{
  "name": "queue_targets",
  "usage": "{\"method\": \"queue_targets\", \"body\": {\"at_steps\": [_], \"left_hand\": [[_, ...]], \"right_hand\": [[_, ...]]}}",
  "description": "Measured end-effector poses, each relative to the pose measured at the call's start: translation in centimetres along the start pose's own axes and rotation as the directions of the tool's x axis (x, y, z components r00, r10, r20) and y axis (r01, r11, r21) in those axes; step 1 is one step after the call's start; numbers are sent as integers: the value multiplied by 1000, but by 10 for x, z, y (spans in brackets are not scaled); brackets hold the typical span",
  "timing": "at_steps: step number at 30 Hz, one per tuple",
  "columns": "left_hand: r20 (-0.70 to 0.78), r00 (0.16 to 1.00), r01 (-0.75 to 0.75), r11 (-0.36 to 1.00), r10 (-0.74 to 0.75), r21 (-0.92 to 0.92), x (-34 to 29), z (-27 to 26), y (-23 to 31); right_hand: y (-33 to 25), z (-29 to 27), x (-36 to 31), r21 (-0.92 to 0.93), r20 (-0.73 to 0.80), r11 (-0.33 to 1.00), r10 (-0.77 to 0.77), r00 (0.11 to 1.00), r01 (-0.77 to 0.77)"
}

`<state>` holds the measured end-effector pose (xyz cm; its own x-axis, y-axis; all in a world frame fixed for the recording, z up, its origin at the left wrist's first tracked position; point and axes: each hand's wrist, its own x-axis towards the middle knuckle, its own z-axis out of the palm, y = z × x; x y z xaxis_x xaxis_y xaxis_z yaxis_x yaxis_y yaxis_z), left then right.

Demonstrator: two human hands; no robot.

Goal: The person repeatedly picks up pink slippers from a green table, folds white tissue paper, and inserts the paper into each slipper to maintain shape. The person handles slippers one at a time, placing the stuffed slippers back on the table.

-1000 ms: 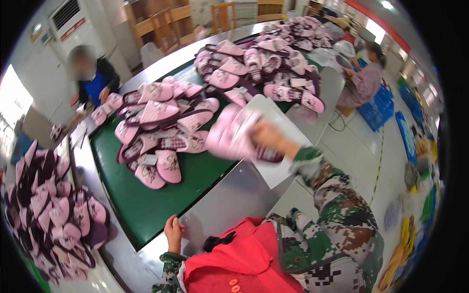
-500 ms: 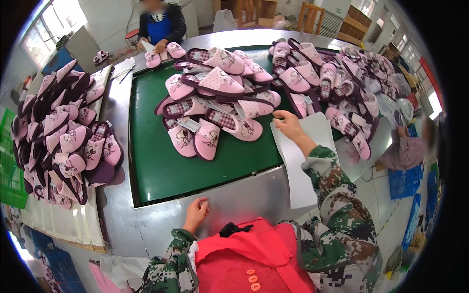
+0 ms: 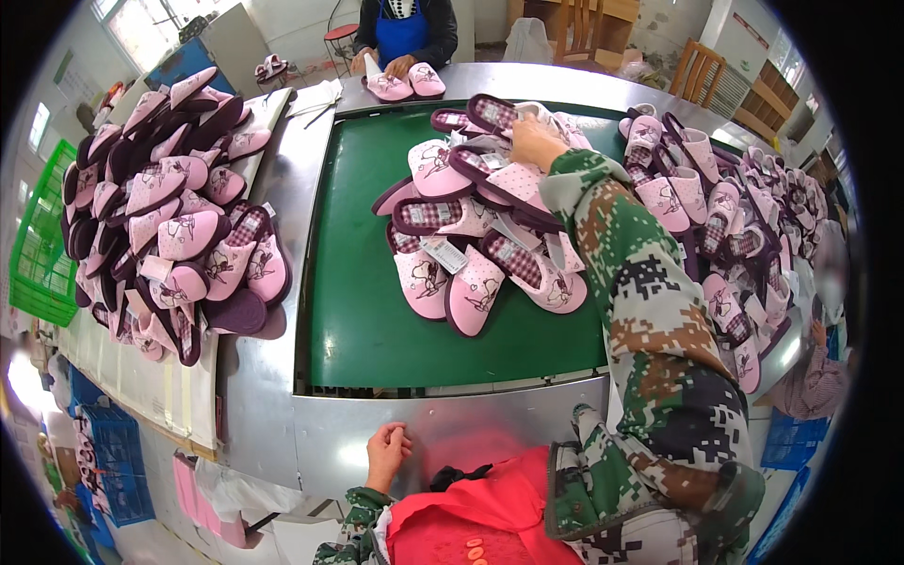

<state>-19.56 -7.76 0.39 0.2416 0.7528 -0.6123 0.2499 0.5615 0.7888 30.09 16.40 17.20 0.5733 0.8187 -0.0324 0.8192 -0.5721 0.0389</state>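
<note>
Head view, with the right hand [image 3: 539,141] over a pink slipper [image 3: 492,114] at the far side of the pile [image 3: 478,284] on the green tabletop [image 3: 395,356]. Cannot see the toe beneath the fingers, nor tell whether clamped or merely touching. Lying with long axis roughly left to right, toe end rightward. Also showing the left hand [image 3: 386,455] loosely curled by the metal border [image 3: 334,424], closure unclear.

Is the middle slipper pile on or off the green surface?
On: the green surface borders the middle slipper pile at its left and front. The right hand is over its far part; grip unclear.
</note>
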Motion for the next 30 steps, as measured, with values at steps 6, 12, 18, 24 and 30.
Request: {"method": "queue_targets", "body": {"at_steps": [6, 12, 18, 24, 30], "left_hand": [[62, 995, 80, 996, -78, -33, 9, -6, 11], [132, 991, 32, 998, -24, -54, 19, -9, 3], [103, 957, -282, 955, 272, 93, 35, 9, 32], [369, 883, -387, 894, 289, 226, 26, 26, 35], [414, 855, -474, 796, 312, 378, 15, 67, 44]], "right_hand": [[46, 23, -16, -20, -93, 941, -338, 936, 338], [66, -23, -108, -54, -80, 874, -486, 870, 483], [21, -1, -268, -227, 9, 526, -841, 541, 820], [25, 78, -383, 339, -170, 437, -842, 511, 833], [49, 122, -412, 409, -219, 888, -127, 967, 209]]}}
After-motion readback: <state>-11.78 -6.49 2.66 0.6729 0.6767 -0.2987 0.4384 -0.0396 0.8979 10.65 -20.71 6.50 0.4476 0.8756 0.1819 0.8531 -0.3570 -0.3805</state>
